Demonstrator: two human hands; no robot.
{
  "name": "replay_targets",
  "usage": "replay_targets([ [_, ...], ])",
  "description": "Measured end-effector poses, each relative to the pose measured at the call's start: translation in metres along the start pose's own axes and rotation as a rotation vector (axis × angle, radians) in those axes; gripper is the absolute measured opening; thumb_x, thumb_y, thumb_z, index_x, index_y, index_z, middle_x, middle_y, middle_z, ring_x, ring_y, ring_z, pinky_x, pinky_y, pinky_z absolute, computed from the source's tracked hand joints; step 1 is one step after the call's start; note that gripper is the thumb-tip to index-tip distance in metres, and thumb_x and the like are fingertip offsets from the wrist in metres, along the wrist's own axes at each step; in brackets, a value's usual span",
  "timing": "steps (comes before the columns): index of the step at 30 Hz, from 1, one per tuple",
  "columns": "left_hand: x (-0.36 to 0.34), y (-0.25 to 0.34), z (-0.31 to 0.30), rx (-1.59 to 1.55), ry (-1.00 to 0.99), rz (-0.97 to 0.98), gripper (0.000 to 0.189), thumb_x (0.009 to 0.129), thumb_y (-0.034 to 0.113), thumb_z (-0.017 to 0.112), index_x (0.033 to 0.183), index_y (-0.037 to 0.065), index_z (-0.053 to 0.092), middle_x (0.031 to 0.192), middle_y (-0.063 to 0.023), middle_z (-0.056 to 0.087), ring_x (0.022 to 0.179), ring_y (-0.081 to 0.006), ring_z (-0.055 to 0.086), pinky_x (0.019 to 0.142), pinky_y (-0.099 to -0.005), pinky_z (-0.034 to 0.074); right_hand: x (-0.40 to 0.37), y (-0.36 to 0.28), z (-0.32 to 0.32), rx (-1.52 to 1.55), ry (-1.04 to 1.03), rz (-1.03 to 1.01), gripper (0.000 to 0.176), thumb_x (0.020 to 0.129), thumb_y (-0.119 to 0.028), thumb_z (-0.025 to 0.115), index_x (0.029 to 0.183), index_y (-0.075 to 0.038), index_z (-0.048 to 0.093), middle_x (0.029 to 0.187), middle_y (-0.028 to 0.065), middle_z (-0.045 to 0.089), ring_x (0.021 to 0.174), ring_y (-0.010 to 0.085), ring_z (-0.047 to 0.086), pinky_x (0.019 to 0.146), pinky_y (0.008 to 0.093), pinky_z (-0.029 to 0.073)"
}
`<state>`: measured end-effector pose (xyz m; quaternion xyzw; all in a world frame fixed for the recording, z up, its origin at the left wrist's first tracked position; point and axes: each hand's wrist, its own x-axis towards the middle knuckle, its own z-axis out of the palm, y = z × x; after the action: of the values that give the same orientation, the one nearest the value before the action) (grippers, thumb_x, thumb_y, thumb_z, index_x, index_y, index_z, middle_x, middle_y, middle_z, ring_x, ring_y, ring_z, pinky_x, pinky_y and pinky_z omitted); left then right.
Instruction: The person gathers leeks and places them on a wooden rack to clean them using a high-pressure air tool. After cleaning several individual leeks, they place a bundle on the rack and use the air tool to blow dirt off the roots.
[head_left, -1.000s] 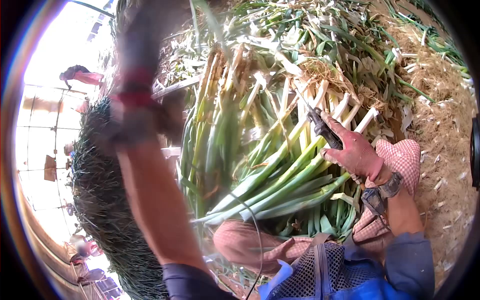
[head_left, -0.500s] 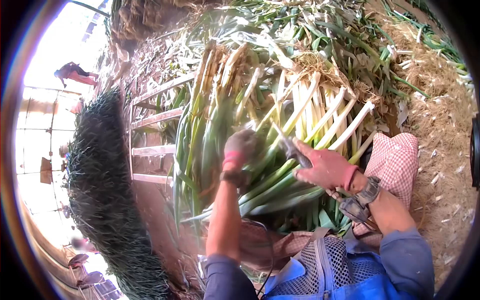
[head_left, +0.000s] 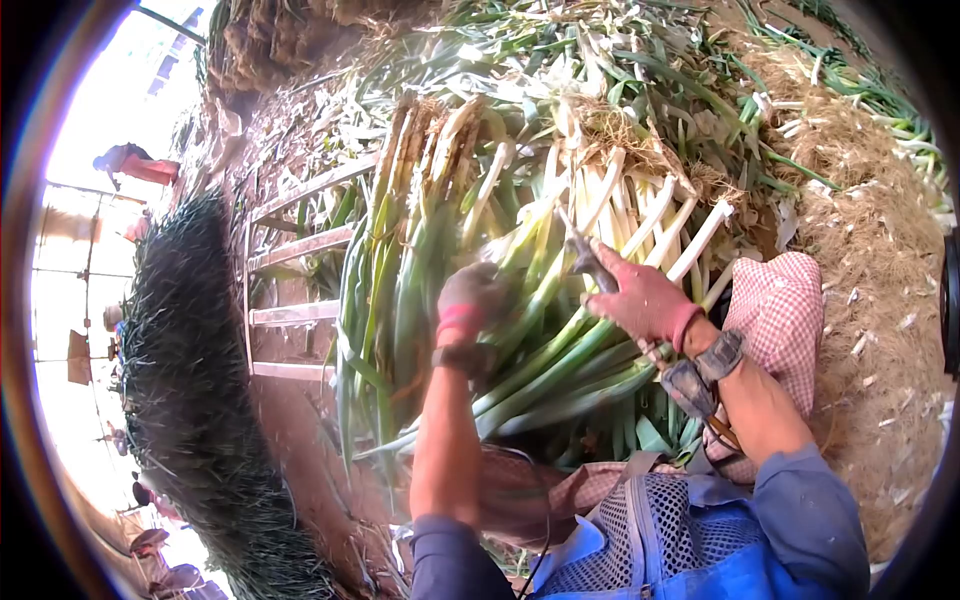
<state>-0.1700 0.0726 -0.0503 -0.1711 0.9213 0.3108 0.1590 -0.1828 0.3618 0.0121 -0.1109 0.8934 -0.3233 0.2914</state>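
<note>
My left hand [head_left: 472, 300], in a glove with a pink cuff, is closed and partly blurred. It seems to grip a green onion [head_left: 512, 248], whose white end is smeared by motion. My right hand [head_left: 645, 302], in a pinkish glove, is wrapped around a grey air blow gun [head_left: 590, 262] with a thin nozzle pointing up and left. Beneath both hands lies a heap of large green onions [head_left: 560, 355], white stems and roots away from me, green leaves towards me. More unpeeled green onions [head_left: 400, 230] with brown, dirty roots lie left of my left hand.
A slatted metal rack [head_left: 300, 315] stands at the left, beside a long dark-green stack of onions [head_left: 190, 400]. Peeled leaf scraps [head_left: 640, 70] pile up at the far side. A checkered cloth [head_left: 775, 305] covers my right knee. Another person [head_left: 140, 165] is at the far left.
The whole view has shifted slightly left. My left hand stays at the blurred onion, and my right hand keeps the air blow gun, its nozzle now tipped more upright.
</note>
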Motion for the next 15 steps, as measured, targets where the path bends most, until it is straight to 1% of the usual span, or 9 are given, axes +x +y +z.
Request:
replay_targets([
  [3, -0.002, 0.004, -0.002, 0.073, 0.012, 0.030, 0.040, 0.089, 0.038, 0.080, 0.119, 0.011, 0.080, 0.105, -0.0156, 0.080, 0.097, -0.0271, 0.077, 0.090, -0.0377, 0.058, 0.015, 0.006, -0.012, 0.027, 0.081, 0.053, 0.088, 0.092, -0.045, 0.069, 0.163, -0.006, 0.035, 0.100, 0.0247, 0.074, 0.097, 0.0402, 0.072, 0.087, 0.0458, 0.054],
  [5, -0.003, 0.007, -0.004, 0.075, -0.001, 0.025, 0.040, 0.089, 0.038, 0.079, 0.120, 0.012, 0.080, 0.106, -0.0162, 0.080, 0.098, -0.0280, 0.077, 0.091, -0.0380, 0.058, 0.022, 0.006, -0.025, 0.064, 0.058, 0.125, 0.088, 0.091, -0.044, 0.068, 0.163, -0.006, 0.036, 0.100, 0.0239, 0.074, 0.095, 0.0401, 0.072, 0.086, 0.0462, 0.054],
  [6, -0.003, 0.007, -0.003, 0.078, -0.013, 0.014, 0.041, 0.089, 0.038, 0.079, 0.121, 0.012, 0.080, 0.107, -0.0169, 0.080, 0.099, -0.0290, 0.077, 0.092, -0.0384, 0.057, 0.025, 0.006, -0.026, 0.030, 0.133, 0.110, 0.091, 0.090, -0.046, 0.069, 0.165, -0.007, 0.034, 0.098, 0.0216, 0.074, 0.092, 0.0371, 0.073, 0.084, 0.0457, 0.055],
  [7, -0.003, 0.007, -0.003, 0.077, -0.011, 0.016, 0.041, 0.089, 0.038, 0.079, 0.121, 0.012, 0.080, 0.107, -0.0169, 0.080, 0.099, -0.0290, 0.077, 0.092, -0.0384, 0.057, 0.023, 0.008, -0.029, 0.029, 0.135, 0.109, 0.091, 0.090, -0.046, 0.069, 0.165, -0.007, 0.034, 0.098, 0.0216, 0.074, 0.092, 0.0371, 0.073, 0.084, 0.0457, 0.055],
  [9, -0.002, 0.004, -0.002, 0.078, -0.006, 0.040, 0.040, 0.090, 0.038, 0.078, 0.121, 0.012, 0.080, 0.106, -0.0165, 0.080, 0.100, -0.0286, 0.077, 0.091, -0.0384, 0.058, 0.016, 0.005, -0.035, 0.013, 0.084, 0.132, 0.094, 0.089, -0.047, 0.069, 0.166, -0.009, 0.031, 0.098, 0.0198, 0.075, 0.090, 0.0345, 0.073, 0.084, 0.0446, 0.056],
  [11, 0.001, -0.002, 0.001, 0.065, 0.019, 0.038, 0.040, 0.090, 0.037, 0.077, 0.120, 0.012, 0.080, 0.106, -0.0162, 0.080, 0.099, -0.0285, 0.077, 0.091, -0.0383, 0.057, 0.002, 0.000, -0.026, -0.008, -0.014, 0.075, 0.095, 0.090, -0.047, 0.068, 0.167, -0.010, 0.028, 0.098, 0.0202, 0.075, 0.089, 0.0343, 0.073, 0.082, 0.0431, 0.055],
  [13, 0.004, -0.005, 0.001, 0.026, -0.007, 0.063, 0.038, 0.091, 0.036, 0.076, 0.120, 0.012, 0.080, 0.106, -0.0161, 0.080, 0.099, -0.0280, 0.077, 0.092, -0.0381, 0.057, 0.002, 0.005, -0.014, -0.099, -0.053, -0.027, 0.097, 0.090, -0.049, 0.068, 0.168, -0.011, 0.026, 0.101, 0.0213, 0.076, 0.091, 0.0333, 0.074, 0.081, 0.0425, 0.055],
  [14, 0.005, -0.006, 0.002, 0.037, 0.003, 0.057, 0.038, 0.091, 0.035, 0.075, 0.120, 0.012, 0.080, 0.106, -0.0158, 0.080, 0.099, -0.0274, 0.078, 0.092, -0.0380, 0.057, 0.004, 0.008, -0.014, -0.108, -0.073, 0.050, 0.099, 0.090, -0.052, 0.069, 0.169, -0.011, 0.024, 0.107, 0.0226, 0.076, 0.095, 0.0327, 0.075, 0.084, 0.0430, 0.055],
  [15, 0.004, -0.005, 0.002, 0.048, 0.013, 0.051, 0.037, 0.091, 0.035, 0.075, 0.121, 0.012, 0.080, 0.106, -0.0156, 0.080, 0.100, -0.0267, 0.078, 0.093, -0.0379, 0.057, 0.003, -0.011, -0.023, -0.116, -0.092, 0.127, 0.102, 0.090, -0.055, 0.069, 0.169, -0.011, 0.022, 0.113, 0.0238, 0.076, 0.098, 0.0321, 0.075, 0.086, 0.0434, 0.056],
])
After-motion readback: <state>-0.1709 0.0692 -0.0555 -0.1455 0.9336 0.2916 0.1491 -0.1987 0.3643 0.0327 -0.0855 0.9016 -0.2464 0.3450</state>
